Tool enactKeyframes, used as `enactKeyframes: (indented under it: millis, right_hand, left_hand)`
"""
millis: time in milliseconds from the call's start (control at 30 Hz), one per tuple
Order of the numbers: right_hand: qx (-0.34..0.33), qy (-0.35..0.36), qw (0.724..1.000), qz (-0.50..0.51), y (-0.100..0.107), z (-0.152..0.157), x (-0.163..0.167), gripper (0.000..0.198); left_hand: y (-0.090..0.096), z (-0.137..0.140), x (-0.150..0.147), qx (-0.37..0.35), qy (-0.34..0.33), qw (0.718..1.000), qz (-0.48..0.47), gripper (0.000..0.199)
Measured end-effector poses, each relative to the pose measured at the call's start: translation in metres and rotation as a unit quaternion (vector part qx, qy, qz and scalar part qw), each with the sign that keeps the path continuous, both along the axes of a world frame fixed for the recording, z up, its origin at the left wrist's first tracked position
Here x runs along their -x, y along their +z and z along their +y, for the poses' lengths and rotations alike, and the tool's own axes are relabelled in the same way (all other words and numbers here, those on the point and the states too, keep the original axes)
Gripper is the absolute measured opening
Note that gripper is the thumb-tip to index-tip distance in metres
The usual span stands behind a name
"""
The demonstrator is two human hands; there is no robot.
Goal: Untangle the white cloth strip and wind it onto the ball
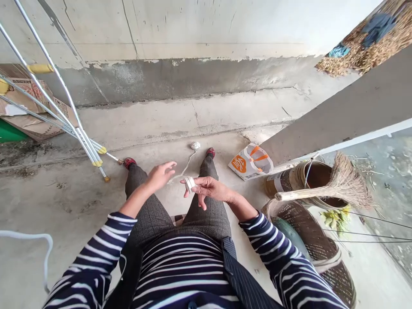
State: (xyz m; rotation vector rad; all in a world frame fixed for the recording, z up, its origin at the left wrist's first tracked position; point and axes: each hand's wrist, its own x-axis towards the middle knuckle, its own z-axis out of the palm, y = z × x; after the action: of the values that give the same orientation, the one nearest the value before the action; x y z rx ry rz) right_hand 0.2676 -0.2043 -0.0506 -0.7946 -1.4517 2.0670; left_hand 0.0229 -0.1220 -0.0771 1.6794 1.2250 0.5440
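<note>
My right hand (210, 189) holds a small wound coil of white yarn (189, 184) around its fingertips, thumb pressed against it and the lower fingers spread. To its left, my left hand (161, 176) is loosely curled around the yarn strand, its fingers pointing toward the coil; the exact grip is partly hidden. From between the hands the strand (188, 163) runs forward to a white yarn ball (195, 146) on the concrete floor, near my shoes. Both hands are above my lap, between my knees.
Metal crutches (80, 133) lean at the left beside cardboard boxes (41, 128). At the right are a paper bag (238, 165), a bucket (302, 171) with a straw broom (347, 184) across it, and a woven basket (299, 214) holding a green melon (289, 236). A wall (193, 77) stands ahead.
</note>
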Motion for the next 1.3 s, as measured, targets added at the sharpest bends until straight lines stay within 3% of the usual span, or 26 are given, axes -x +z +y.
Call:
enactKeyframes:
  millis: [167,367,533,667,833,1033,1300]
  right_hand:
    - [0.005,0.005,1.000,0.006,-0.004,0.014,0.012,0.058]
    - [-0.005,-0.004,1.000,0.012,0.001,0.019,0.021,0.056]
    - [-0.012,-0.001,1.000,0.018,0.006,0.019,0.022,0.054]
    - [-0.018,0.004,0.999,0.032,0.009,0.021,0.024,0.055]
    - [-0.022,-0.007,0.999,0.046,0.012,0.024,0.027,0.058]
    - [-0.030,-0.043,0.997,0.049,0.014,0.031,0.021,0.064]
    - [-0.066,-0.078,0.995,-0.004,0.013,0.040,0.013,0.067]
  left_hand:
    - [0.012,-0.031,-0.008,0.017,-0.085,0.989,-0.122,0.051]
    - [0.015,-0.031,-0.009,0.032,-0.066,0.989,-0.127,0.037]
    - [0.011,-0.024,-0.003,0.066,-0.068,0.984,-0.150,0.041]
    - [0.006,-0.021,-0.005,0.036,-0.069,0.986,-0.150,0.035]
    - [-0.013,-0.028,-0.012,0.003,-0.010,0.992,-0.123,0.039]
    - [-0.023,-0.056,-0.018,0.066,-0.023,0.988,-0.140,0.041]
    - [-0.003,-0.075,-0.009,0.136,-0.062,0.978,-0.146,0.037]
